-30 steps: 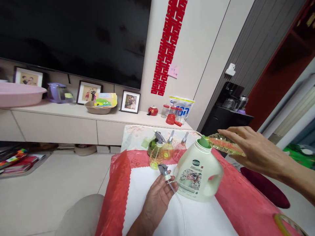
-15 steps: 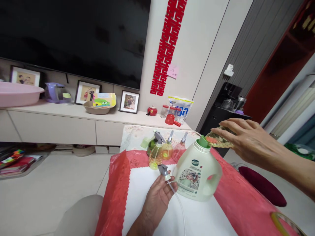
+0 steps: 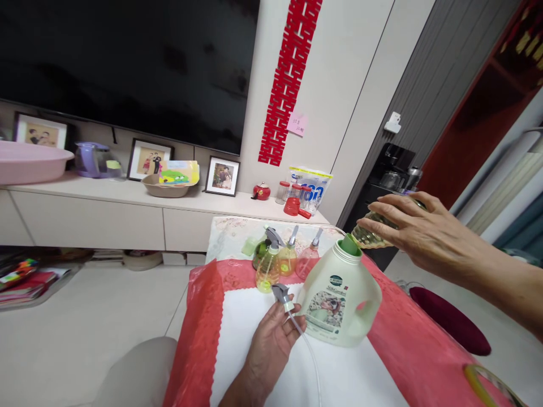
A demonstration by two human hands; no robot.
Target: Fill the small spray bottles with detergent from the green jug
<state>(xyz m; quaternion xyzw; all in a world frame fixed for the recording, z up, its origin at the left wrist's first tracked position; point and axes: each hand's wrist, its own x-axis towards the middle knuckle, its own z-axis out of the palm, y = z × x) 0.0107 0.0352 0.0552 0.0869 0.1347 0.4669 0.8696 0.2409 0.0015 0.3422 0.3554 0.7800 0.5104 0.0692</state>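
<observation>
My left hand (image 3: 274,339) pinches a grey spray nozzle (image 3: 280,294) whose long clear tube hangs down over the white sheet. My right hand (image 3: 416,226) is wrapped around a ribbed, clear yellowish bottle (image 3: 373,232) tipped on its side. The bottle's mouth meets the green spout (image 3: 350,246) of a large pale-green detergent jug (image 3: 341,299). That jug stands upright, without a cap, just right of my left hand. Behind the nozzle stand several spray bottles: a yellowish one (image 3: 268,271), an amber one (image 3: 288,261), a pink one (image 3: 309,260) and a dark green one (image 3: 260,254).
A red cloth (image 3: 424,345) and white sheet (image 3: 237,333) cover the table. A tape roll (image 3: 477,379) lies at the right front. Behind, a low cabinet (image 3: 190,226) bears photo frames, jars and a pink basin (image 3: 34,164). A dark red stool (image 3: 449,319) stands right.
The bottle in my right hand has turned slightly about the jug's spout, showing more of its ribbed side. My left hand stays in place with the nozzle.
</observation>
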